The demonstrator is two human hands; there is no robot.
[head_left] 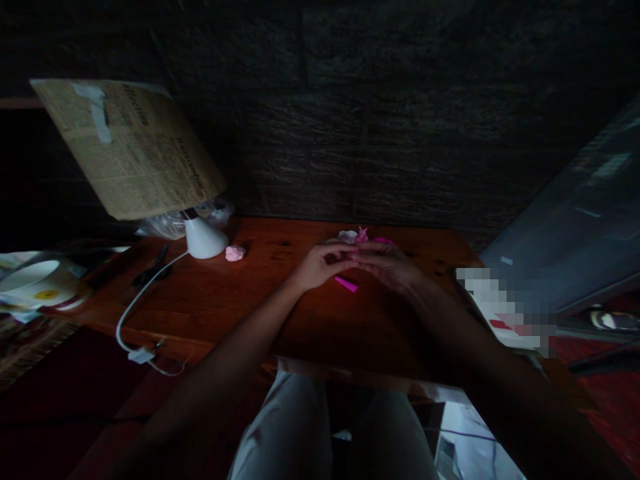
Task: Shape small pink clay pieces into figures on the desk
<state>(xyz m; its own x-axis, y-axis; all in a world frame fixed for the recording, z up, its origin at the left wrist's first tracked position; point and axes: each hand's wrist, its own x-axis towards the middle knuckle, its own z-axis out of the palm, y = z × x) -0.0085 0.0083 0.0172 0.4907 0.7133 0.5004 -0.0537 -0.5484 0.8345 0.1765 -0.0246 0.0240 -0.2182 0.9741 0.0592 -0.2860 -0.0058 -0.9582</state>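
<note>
My left hand (323, 262) and my right hand (387, 263) meet over the middle of the wooden table. Their fingertips pinch a small pink piece (353, 256), mostly hidden by the fingers; its material is too dim to make out. Just below, a bright pink strip (346, 285) lies on the tabletop. Behind the hands stands a small pink figure-like shape (363, 233). Beside it are a whitish, rounded item (347, 236) and a magenta piece (383, 241), partly covered by my right hand.
A lamp with a newsprint shade (135, 147) stands at the left of the table (280, 320), its white cord hanging over the front edge. Near its base are a pale pink lump (235, 253) and dark scissors (153, 270). A dark brick wall (310, 133) rises behind.
</note>
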